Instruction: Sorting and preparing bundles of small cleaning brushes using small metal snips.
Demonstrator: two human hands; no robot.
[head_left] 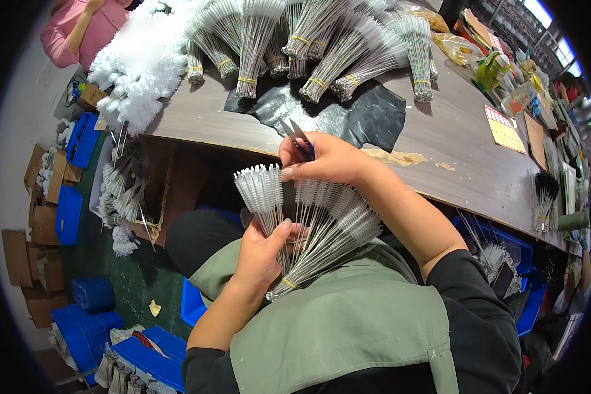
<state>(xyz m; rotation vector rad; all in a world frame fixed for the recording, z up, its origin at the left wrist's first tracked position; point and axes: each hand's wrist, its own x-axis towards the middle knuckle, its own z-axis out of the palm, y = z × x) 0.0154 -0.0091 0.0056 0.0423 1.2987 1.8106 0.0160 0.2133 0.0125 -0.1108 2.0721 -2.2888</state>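
Note:
A bundle of thin wire tube brushes (345,213) with white bristle heads rests against my lap, fanned out, its twisted stems banded in yellow near the lower end. My left hand (259,255) is closed round some of the stems and parts one cluster from the rest on the left. My right hand (325,157) is closed round a small pair of scissors (298,136) with dark handles, blades pointing up and away. Its thumb and fingertips are just above the gap between the brush heads; whether they touch a brush I cannot tell.
Several banded brush bundles (253,52) lie across the far side of the table (440,164), some over a black sheet (368,115). White fluffy brushes (138,72) pile up at far left, near a person in pink (62,39). Blue bins (88,328) and cardboard boxes (20,256) stand left.

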